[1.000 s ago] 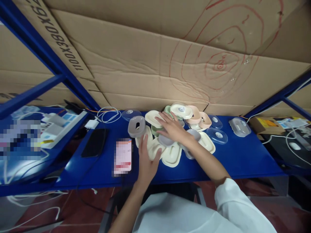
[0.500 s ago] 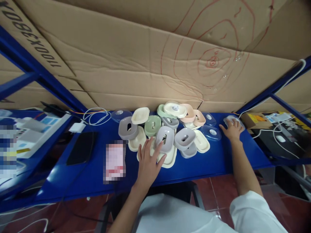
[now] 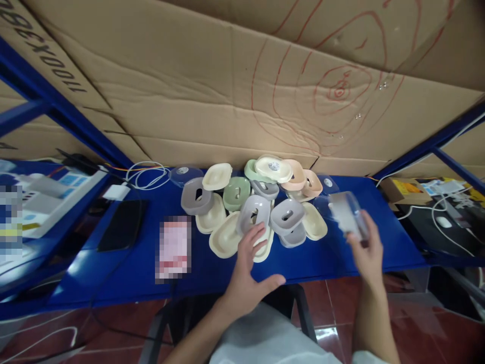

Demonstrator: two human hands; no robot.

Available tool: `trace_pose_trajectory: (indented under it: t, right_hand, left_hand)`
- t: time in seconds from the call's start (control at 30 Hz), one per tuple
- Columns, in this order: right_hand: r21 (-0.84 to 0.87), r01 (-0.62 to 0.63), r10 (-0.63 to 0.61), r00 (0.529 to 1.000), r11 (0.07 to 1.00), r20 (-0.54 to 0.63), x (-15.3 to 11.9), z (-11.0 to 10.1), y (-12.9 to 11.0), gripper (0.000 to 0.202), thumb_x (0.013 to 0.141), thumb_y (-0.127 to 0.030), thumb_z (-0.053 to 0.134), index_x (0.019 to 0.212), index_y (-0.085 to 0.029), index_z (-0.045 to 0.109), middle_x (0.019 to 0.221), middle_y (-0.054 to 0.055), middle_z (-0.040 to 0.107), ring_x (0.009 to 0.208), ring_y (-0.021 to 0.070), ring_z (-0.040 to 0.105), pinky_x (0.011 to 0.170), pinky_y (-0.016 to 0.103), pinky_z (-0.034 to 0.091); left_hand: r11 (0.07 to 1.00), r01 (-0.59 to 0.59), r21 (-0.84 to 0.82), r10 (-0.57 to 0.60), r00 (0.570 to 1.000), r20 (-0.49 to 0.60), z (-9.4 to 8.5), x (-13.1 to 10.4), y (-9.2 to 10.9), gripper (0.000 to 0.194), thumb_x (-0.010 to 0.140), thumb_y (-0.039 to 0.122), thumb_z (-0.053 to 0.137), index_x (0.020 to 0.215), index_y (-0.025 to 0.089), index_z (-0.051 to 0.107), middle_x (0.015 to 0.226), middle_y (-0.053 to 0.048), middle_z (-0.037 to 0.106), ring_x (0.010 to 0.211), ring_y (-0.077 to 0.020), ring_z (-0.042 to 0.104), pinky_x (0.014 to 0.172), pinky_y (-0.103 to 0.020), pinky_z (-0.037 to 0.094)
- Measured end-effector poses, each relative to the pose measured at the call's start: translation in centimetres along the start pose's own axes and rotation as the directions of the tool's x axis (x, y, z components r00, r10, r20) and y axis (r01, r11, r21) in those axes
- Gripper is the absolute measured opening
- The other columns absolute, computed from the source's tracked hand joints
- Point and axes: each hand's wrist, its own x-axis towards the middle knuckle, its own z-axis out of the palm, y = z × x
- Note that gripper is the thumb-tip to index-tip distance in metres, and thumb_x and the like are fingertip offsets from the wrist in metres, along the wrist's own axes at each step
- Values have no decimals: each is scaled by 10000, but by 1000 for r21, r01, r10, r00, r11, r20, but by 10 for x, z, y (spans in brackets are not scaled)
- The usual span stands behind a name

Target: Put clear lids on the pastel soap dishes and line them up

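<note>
My right hand grips a clear plastic lid, tilted up over the right part of the table and smeared by motion. My left hand is open, thumb spread wide, with its fingertips at the near side of a light grey soap dish with an oval hole; I cannot tell if they touch. Around it lie other soap dish parts: a green dish, a grey one, a peach one and cream trays such as one in front.
Clear lids with round labels lie at the back left and behind the pile's right side. A black phone-like slab and a blurred-out pink item are on the left. Cardboard walls the back; an open box stands right.
My right hand has lifted the clear lid off the table's right end and brought it left and nearer. My left hand has drawn back slightly and turned, its thumb now pointing right.
</note>
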Motion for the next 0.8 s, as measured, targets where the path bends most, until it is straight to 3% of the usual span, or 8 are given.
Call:
trace_pose_trajectory:
  t: [0.1, 0.23, 0.33, 0.47, 0.53, 0.63, 0.7, 0.8]
  right_hand:
    - [221, 219, -284, 900, 950, 331, -37, 23, -91, 752, 971, -735, 641, 1616, -371, 505, 1565, 151, 519, 1459, 428, 542, 1150, 654, 526]
    - [466, 226, -428, 815, 855, 390, -29, 55, -158, 783, 930, -811, 633, 1534, -315, 598, 1500, 153, 504, 1445, 361, 556, 1167, 513, 550]
    - [569, 156, -434, 810, 807, 394, 6, 87, -178, 652, 1055, -716, 499, 1558, -306, 560, 1483, 145, 558, 1452, 309, 563, 1191, 481, 529]
    - [275, 263, -354, 859, 925, 371, 43, 146, -189, 586, 1041, -573, 644, 1554, -294, 585, 1603, 173, 486, 1539, 378, 455, 1257, 618, 407]
    - [124, 287, -312, 874, 950, 373, 47, 170, -189, 611, 1035, -526, 664, 1570, -246, 570, 1669, 207, 426, 1598, 433, 360, 1265, 691, 343]
    - [111, 319, -337, 866, 941, 369, 37, 182, -185, 610, 1082, -490, 580, 1618, -209, 502, 1739, 209, 355, 1668, 431, 217, 1292, 717, 273]
    - [233, 421, -481, 784, 877, 392, 27, 173, -184, 579, 1107, -483, 534, 1632, -244, 485, 1734, 175, 395, 1663, 372, 271, 1313, 663, 286]
    - [490, 494, -696, 537, 718, 477, 15, 147, -186, 644, 1088, -543, 582, 1655, -265, 456, 1630, 144, 559, 1549, 293, 491, 1289, 542, 398]
  left_hand:
    - [970, 42, -241, -50, 998, -28, 14, 4, -1, 1150, 773, 683, 895, 1665, 388, 233, 1683, -174, 438, 1509, -350, 541, 1177, -530, 535]
    - [993, -65, -101, 25, 934, -355, -3, 6, -12, 1005, 683, 695, 942, 1483, 316, 465, 1474, -121, 577, 1290, -323, 675, 1094, -473, 584]
    - [1000, -11, 0, 9, 871, -491, -32, 3, -23, 1030, 724, 838, 822, 1521, 327, 417, 1516, -132, 517, 1307, -308, 649, 1069, -434, 585]
    - [996, 53, 66, -3, 796, -605, -64, -3, -32, 883, 891, 703, 767, 1576, 343, 340, 1605, -131, 443, 1371, -260, 597, 1148, -407, 520]
    - [996, 60, 66, -2, 754, -657, -71, -6, -34, 833, 906, 603, 802, 1556, 343, 351, 1604, -119, 443, 1368, -239, 594, 1165, -394, 501]
    - [991, 97, 89, -12, 742, -670, -69, -10, -41, 863, 872, 555, 851, 1543, 321, 362, 1555, -122, 490, 1307, -234, 632, 1129, -380, 525]
    - [988, 107, 107, -10, 753, -658, -64, -11, -47, 918, 846, 624, 851, 1557, 299, 369, 1558, -142, 497, 1313, -259, 639, 1116, -390, 538]
    - [996, 76, 50, -33, 811, -585, -55, -11, -52, 969, 906, 821, 649, 1631, 281, 301, 1545, -179, 549, 1335, -299, 654, 1108, -442, 560]
